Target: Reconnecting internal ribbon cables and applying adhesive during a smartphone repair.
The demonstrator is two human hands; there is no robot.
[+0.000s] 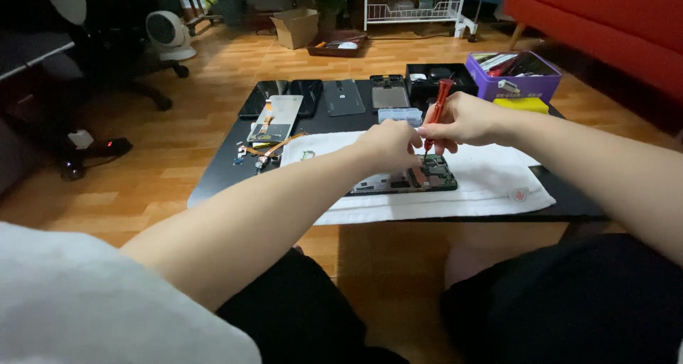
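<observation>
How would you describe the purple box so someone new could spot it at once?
Start at the low black table on the wooden floor and go to its far right corner, near the red sofa. The purple box sits there, open-topped and full of tools, beside a flat yellow item; it is the only purple thing.

Your right hand (462,122) grips a red screwdriver (439,108) upright, tip down on the opened phone (420,175), whose green circuit board is showing. Your left hand (388,147) rests on the phone's top edge, just at nine o'clock of the screwdriver. The phone lies on a white cloth (491,183) spread over the black table (220,168). At ten o'clock of the phone, small loose parts with orange ribbon cables (267,149). At twelve o'clock, a row of phone panels (345,97). At one o'clock, a purple box (512,76) of tools.
</observation>
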